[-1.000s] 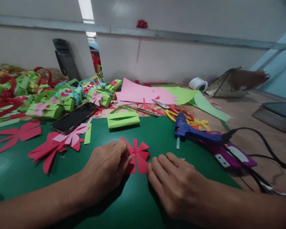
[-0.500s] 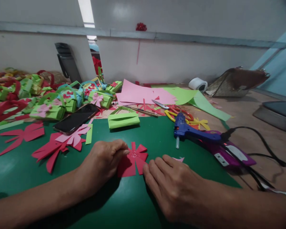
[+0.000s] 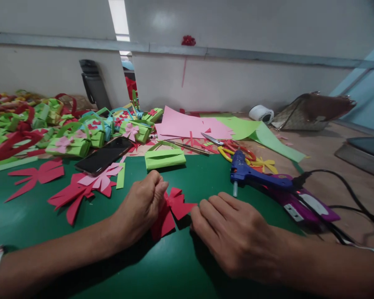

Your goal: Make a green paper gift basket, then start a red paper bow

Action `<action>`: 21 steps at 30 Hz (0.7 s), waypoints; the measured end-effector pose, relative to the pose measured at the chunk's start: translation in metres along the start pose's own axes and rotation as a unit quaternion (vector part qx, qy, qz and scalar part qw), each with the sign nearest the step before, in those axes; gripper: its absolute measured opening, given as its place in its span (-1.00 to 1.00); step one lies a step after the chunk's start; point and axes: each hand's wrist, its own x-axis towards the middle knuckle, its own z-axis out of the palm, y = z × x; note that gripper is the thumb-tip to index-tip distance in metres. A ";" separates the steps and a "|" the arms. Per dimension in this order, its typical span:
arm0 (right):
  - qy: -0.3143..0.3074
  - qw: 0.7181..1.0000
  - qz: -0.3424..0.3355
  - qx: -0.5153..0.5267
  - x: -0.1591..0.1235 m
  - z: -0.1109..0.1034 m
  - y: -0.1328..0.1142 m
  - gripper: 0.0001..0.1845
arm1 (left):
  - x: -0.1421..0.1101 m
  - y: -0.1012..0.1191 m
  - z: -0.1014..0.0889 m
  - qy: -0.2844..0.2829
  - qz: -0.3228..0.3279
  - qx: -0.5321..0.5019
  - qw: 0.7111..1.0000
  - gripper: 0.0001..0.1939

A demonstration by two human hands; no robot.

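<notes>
A red paper flower [image 3: 164,221] with cut petals lies between my hands, just above the green board [image 3: 137,265]. My left hand [image 3: 143,203] is closed on its left side and hides several petals. The fingers of my right hand [image 3: 233,232] are curled together at the tip of its right petal. Shiny clear glue shows near the flower's middle. Beyond it stands a small light-green folded paper bag [image 3: 165,160] with a thin handle. On the left lie red paper cutouts [image 3: 71,197] and a pink paper flower [image 3: 101,178].
A blue glue gun [image 3: 252,172] rests on a purple extension box [image 3: 311,211] with black cords. Scissors [image 3: 226,151] lie behind it. A phone [image 3: 104,155], many small paper bags [image 3: 70,145] and a dark bottle [image 3: 95,85] stand at left; pink paper sheets [image 3: 193,124] lie at the back.
The red flower has tilted and turned between my hands, and its right petal now reaches my right fingertips. My left hand has curled further round the left petals. The view has shifted slightly.
</notes>
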 end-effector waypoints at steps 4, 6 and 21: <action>0.030 0.999 -0.021 -0.005 0.009 0.003 -0.004 -0.73 | 0.000 0.001 0.003 0.012 -0.022 -0.054 0.998 -0.67; 0.025 0.999 -0.034 -0.005 0.010 0.007 -0.005 -0.74 | 0.000 0.001 0.003 0.009 -0.025 -0.063 0.998 -0.64; 0.041 0.987 -0.001 0.154 -0.005 0.019 0.044 -0.65 | 0.006 -0.001 -0.037 -0.006 0.092 0.017 0.996 -0.76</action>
